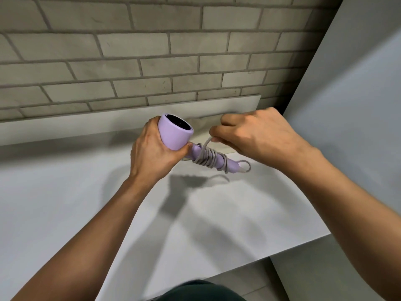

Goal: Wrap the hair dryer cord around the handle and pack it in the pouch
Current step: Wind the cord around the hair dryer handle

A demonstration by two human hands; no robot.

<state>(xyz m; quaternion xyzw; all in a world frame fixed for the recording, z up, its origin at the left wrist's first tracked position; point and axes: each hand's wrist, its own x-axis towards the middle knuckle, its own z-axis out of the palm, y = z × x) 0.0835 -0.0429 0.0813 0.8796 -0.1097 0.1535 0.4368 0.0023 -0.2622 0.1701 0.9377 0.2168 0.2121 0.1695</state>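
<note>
Lilac plastic hair dryer (pixel 175 133) steadied in our left hand (pixel 154 151) while right hand (pixel 249 135) fingertips pinch the pale grey cord (pixel 206 158), keeping wraps tight.

Grey brick wall (pixel 130 51), prob. white counter (pixel 65 203)

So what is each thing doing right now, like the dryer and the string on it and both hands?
hair dryer: held up above the table, nozzle toward the camera.
cord: wound in many loops around the handle, one end not yet wrapped.
left hand: gripping the dryer's body.
right hand: pinching the loose cord end.
pouch: lying on the table behind the hands, mostly hidden.
</note>
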